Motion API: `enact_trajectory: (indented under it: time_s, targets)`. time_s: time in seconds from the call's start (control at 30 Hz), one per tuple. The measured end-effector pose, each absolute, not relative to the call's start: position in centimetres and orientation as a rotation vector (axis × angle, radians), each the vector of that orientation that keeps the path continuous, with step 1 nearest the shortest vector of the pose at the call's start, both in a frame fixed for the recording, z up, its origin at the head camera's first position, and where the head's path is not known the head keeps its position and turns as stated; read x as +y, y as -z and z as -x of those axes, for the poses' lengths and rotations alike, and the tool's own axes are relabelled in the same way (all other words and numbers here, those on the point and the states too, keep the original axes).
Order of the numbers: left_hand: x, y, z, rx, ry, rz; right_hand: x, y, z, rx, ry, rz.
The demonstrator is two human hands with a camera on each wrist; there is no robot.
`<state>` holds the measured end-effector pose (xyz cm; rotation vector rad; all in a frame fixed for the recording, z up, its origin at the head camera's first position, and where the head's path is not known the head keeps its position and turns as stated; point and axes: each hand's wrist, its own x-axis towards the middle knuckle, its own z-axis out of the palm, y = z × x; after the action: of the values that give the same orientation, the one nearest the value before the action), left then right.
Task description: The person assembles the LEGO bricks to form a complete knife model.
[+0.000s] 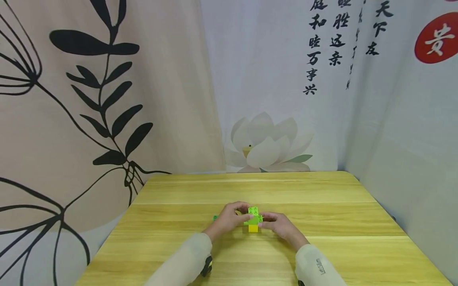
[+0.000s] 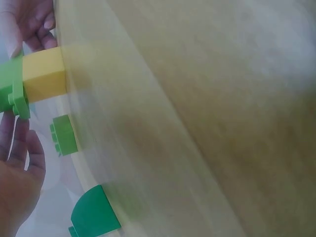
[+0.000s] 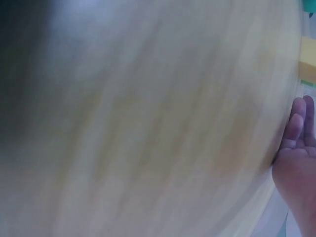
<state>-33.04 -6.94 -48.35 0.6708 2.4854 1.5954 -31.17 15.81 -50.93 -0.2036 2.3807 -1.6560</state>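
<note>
A stack of toy building bricks [image 1: 253, 219] stands upright at the middle of the table, light green above and a yellow brick [image 2: 45, 75] at the bottom. From the left, my left hand [image 1: 229, 217] grips it, thumb across the front and fingers behind. My right hand [image 1: 280, 226] pinches the small studded green part on the right side between thumb and fingers. In the left wrist view, the stack's green upper part [image 2: 11, 81] sits between both hands. The right wrist view catches only the yellow base [image 3: 308, 58] and my right hand [image 3: 300, 148] at its edge.
Behind my left hand lie a loose light green brick [image 2: 64, 135] and a dark green brick with a curved side [image 2: 95, 212]. The wooden table [image 1: 322, 254] reaches back to a printed curtain [image 1: 264, 79].
</note>
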Motion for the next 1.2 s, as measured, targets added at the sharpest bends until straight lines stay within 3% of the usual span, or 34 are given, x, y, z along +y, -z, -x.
enact_trajectory:
  time_s: [1.2]
  targets:
    - [-6.85,48.99,33.38,2.450,-1.623,-0.623,15.75,50.63,31.29,2.393,1.655,0.198]
